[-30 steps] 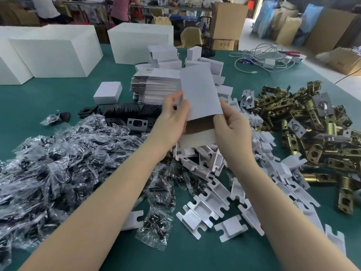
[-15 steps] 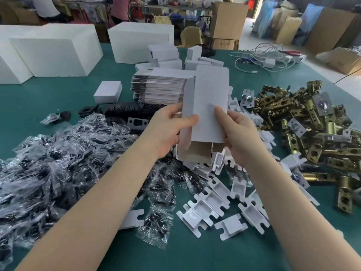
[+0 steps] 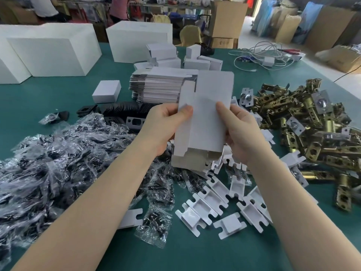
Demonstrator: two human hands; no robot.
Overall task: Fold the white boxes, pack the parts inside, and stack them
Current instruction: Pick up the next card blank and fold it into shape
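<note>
While both your hands are raised above the middle of the green table [image 3: 58, 102], you hold a white box [image 3: 207, 118] between them, half opened and standing on end. Your left hand [image 3: 166, 126] grips its left edge, thumb pressed on the front panel and the other fingers curled behind. Your right hand [image 3: 240, 130] grips the right edge the same way, thumb on the front. The box's lower end gapes open toward you, showing brown card inside, with a side flap sticking out at the upper left.

Just behind the box lies a stack of flat boxes [image 3: 162, 87], and one small folded box [image 3: 107, 91] sits to the left of that stack. Under your hands and toward you, white plastic trays [image 3: 213, 198] are scattered over the table. A heap of clear screw bags [image 3: 48, 163] fills the left side, and a pile of brass latches [image 3: 312, 126] fills the right. Large white cartons [image 3: 52, 49] stand at the far left.
</note>
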